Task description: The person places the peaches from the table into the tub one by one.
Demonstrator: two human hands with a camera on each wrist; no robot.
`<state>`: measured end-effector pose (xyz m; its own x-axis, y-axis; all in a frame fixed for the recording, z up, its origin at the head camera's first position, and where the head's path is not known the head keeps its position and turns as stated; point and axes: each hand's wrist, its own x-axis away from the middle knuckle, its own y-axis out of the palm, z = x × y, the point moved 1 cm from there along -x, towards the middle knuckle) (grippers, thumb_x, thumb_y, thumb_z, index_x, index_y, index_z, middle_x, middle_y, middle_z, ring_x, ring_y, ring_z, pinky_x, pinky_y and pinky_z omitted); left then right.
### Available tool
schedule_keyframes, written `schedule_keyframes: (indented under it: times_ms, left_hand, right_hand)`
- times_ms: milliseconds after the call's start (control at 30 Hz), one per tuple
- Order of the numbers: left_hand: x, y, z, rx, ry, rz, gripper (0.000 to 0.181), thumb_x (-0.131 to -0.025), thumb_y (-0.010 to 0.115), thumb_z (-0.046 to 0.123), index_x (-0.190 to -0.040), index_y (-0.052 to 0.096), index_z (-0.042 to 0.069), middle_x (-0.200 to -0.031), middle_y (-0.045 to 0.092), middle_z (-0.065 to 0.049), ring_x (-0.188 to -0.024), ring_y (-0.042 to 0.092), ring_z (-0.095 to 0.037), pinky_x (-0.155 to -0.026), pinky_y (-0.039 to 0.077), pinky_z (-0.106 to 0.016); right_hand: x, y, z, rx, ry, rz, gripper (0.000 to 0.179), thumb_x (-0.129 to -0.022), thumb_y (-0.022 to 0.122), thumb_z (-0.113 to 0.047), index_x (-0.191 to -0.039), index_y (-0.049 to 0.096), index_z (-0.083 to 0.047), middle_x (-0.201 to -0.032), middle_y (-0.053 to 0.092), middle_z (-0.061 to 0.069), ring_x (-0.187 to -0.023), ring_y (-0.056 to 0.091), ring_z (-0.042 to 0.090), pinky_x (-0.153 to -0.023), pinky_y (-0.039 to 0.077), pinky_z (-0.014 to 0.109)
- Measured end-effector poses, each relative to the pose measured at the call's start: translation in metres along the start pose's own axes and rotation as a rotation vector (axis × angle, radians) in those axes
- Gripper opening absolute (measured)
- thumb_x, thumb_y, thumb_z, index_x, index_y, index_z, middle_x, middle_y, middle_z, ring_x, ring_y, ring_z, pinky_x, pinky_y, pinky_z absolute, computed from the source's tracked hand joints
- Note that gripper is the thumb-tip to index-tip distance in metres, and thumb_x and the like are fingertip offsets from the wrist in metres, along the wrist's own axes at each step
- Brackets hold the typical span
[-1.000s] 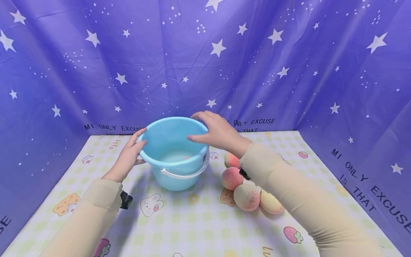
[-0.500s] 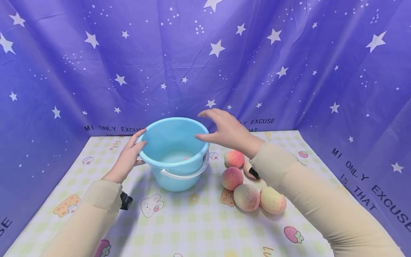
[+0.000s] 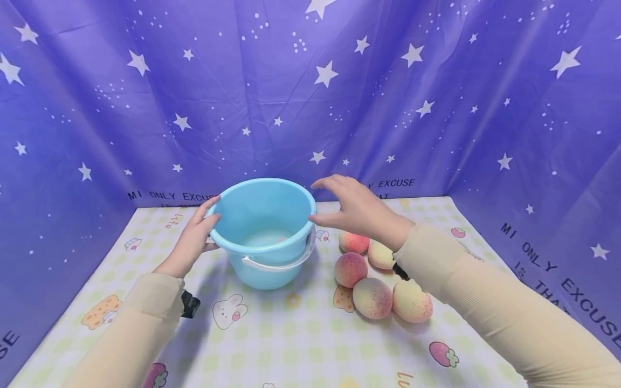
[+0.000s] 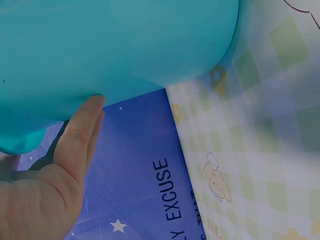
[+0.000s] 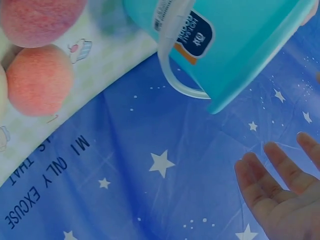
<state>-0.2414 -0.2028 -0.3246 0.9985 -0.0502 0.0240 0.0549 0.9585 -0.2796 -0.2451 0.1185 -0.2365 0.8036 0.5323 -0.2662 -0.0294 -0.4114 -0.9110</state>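
A light blue bucket with a white handle stands mouth up, left of the middle in the head view. My left hand grips its left rim, the thumb over the edge and the fingers along the outer wall. In the left wrist view, fingers lie against the blue side. Just off the right rim, my right hand is spread and holds nothing, thumb tip close to the edge. Several peaches lie below it, among them a dark pink peach and a pale yellow one.
A checked cloth with cartoon prints covers the table. Purple star-printed curtains rise behind it and at both sides. Inside the bucket a small pinkish patch shows near the bottom.
My right hand has drawn back to the right, from over the bucket's mouth to just outside its rim, uncovering more of the peaches. The left hand and the bucket have stayed in place.
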Motion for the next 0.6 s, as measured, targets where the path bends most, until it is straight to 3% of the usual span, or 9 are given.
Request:
schedule_keyframes:
  times_ms: [600]
  left_hand:
    - [-0.001,0.0,-0.001,-0.016,0.002,-0.004,0.061,-0.104,0.035,0.03,-0.16,0.01,0.03,-0.166,0.008,-0.017,-0.144,0.031,-0.046,-0.107,0.045,-0.058]
  right_hand:
    - [0.025,0.008,0.012,-0.018,-0.018,0.009,0.063,-0.084,0.077,-0.041,-0.135,0.057,-0.011,-0.132,0.06,0.009,-0.124,0.055,0.029,-0.108,0.047,0.049]
